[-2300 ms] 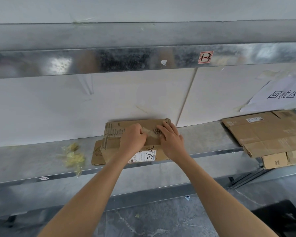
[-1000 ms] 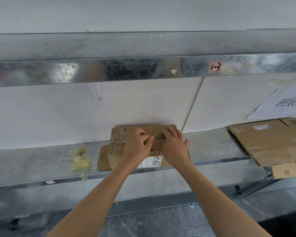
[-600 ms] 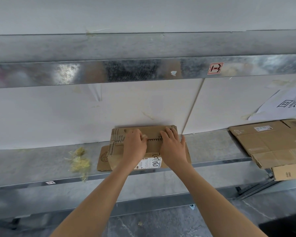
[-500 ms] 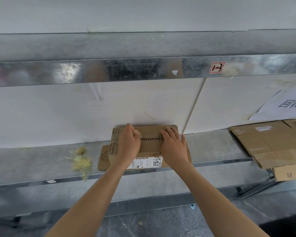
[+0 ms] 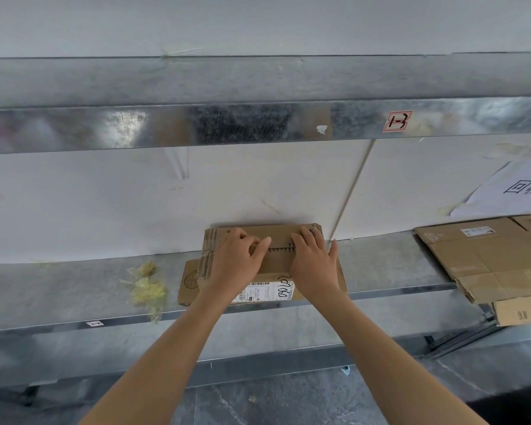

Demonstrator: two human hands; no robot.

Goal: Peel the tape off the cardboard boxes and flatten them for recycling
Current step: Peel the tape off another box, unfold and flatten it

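Head view: a box (image 5: 278, 237) sits mid-shelf (image 5: 380, 265), against the far wall (image 5: 105, 210), atop a flat cardboard piece (image 5: 188, 282). The left hand (image 5: 236, 262) rests on its top, fingers curled at the seam (image 5: 281, 249); whether that grip holds anything, I cannot tell. The right hand (image 5: 314, 265) lies flat on the box, fingers straight, gripping nothing. Tape scraps (image 5: 147, 286) lie left, flattened boxes (image 5: 488, 259) right.
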